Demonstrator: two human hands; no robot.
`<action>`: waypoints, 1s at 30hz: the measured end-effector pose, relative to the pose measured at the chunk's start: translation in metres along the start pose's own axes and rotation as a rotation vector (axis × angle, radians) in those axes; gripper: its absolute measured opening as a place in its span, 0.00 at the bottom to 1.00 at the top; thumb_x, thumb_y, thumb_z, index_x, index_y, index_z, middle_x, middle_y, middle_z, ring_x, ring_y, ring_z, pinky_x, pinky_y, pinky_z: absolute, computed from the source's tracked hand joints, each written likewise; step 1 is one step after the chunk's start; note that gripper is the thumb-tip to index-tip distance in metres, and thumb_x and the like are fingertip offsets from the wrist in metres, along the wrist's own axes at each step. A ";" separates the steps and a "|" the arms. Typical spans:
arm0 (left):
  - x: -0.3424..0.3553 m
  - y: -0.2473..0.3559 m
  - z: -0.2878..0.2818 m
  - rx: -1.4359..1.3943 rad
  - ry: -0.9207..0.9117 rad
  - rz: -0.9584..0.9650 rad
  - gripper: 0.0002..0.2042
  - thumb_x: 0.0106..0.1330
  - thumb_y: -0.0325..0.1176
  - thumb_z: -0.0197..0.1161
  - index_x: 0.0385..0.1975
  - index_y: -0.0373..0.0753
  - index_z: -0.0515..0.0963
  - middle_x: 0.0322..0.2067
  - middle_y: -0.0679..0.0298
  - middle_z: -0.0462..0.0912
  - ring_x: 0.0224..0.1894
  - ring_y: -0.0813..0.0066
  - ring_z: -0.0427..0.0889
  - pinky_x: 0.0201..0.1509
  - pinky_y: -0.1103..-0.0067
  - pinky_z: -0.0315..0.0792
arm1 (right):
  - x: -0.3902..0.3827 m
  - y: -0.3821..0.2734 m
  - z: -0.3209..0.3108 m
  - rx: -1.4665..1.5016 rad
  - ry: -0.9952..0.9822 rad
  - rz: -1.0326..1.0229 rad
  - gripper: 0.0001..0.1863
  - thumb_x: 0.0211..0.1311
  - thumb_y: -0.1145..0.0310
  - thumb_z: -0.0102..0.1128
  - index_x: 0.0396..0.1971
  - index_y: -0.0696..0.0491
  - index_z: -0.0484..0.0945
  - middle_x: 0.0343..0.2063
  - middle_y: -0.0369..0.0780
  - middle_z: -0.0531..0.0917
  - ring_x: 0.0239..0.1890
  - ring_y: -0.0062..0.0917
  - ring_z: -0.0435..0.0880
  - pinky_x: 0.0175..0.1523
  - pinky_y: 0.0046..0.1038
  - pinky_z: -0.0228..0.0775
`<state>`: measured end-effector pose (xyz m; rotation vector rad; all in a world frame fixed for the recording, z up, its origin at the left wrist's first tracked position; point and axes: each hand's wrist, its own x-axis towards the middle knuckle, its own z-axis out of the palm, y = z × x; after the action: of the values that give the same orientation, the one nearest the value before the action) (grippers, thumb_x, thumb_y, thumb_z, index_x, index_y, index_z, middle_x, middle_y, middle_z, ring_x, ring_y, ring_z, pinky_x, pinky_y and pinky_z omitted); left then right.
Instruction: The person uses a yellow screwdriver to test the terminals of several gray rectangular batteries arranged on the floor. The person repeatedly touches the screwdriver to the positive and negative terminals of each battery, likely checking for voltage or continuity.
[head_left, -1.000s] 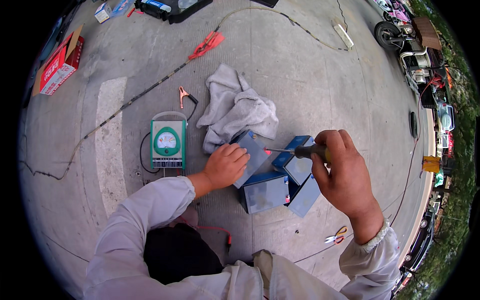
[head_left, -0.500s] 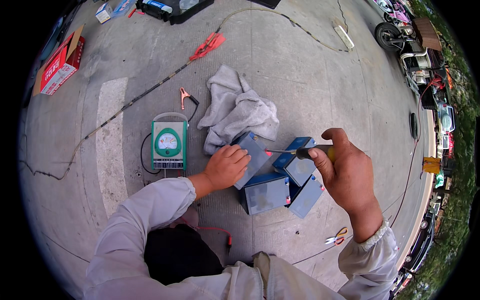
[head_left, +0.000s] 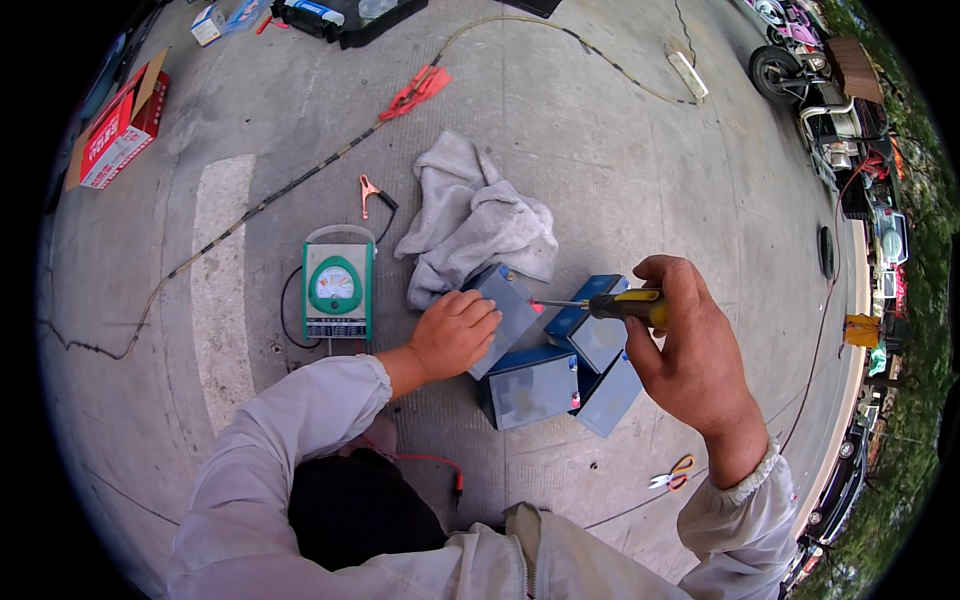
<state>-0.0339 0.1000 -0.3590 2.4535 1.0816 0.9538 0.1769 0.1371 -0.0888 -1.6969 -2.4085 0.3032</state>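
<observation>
My left hand [head_left: 459,335] is closed over the near-left side of a grey-blue battery [head_left: 517,318], its fingers bent across the top. Between the thumb and fingers of my right hand [head_left: 692,340] is the yellow and black handle of a screwdriver [head_left: 625,305]. Its thin shaft points left, and the tip meets the battery at its red terminal [head_left: 537,307]. Three more batteries of the same kind lie close by: one upper right [head_left: 600,335], one lower right [head_left: 611,398] and one below [head_left: 532,390]. Part of the lower right one is covered by its neighbours.
A crumpled grey towel [head_left: 480,215] touches the held battery's far side. Left of it stands a green and white battery tester [head_left: 339,290] with a copper clamp [head_left: 368,190]. Scissors [head_left: 675,474] lie near my right forearm. A long cable [head_left: 290,185] crosses the concrete.
My right hand has turned around the screwdriver handle; the thumb sits lower and more of the yellow grip shows. The left hand and the batteries stay put.
</observation>
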 end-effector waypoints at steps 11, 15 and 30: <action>0.000 0.000 -0.001 -0.002 0.000 -0.002 0.16 0.58 0.35 0.68 0.46 0.40 0.80 0.49 0.62 0.79 0.55 0.63 0.74 0.60 0.67 0.69 | 0.002 -0.001 -0.004 -0.073 -0.090 0.048 0.21 0.62 0.51 0.69 0.40 0.53 0.74 0.25 0.43 0.86 0.27 0.39 0.87 0.29 0.36 0.76; -0.001 -0.001 0.000 -0.007 -0.003 -0.001 0.17 0.58 0.35 0.68 0.47 0.40 0.80 0.49 0.62 0.78 0.56 0.62 0.74 0.59 0.67 0.69 | 0.007 -0.007 -0.006 -0.118 -0.188 0.237 0.19 0.64 0.55 0.69 0.40 0.53 0.74 0.22 0.45 0.85 0.25 0.41 0.86 0.30 0.36 0.77; 0.019 -0.011 0.002 -0.049 -0.193 -0.126 0.35 0.57 0.38 0.68 0.68 0.40 0.69 0.73 0.55 0.61 0.70 0.53 0.65 0.69 0.65 0.67 | 0.002 -0.014 0.008 0.153 0.107 0.172 0.14 0.58 0.68 0.71 0.38 0.55 0.75 0.28 0.45 0.84 0.28 0.39 0.86 0.34 0.33 0.78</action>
<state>-0.0293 0.1220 -0.3572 2.3499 1.1163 0.6812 0.1619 0.1341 -0.0924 -1.8048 -2.1106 0.3990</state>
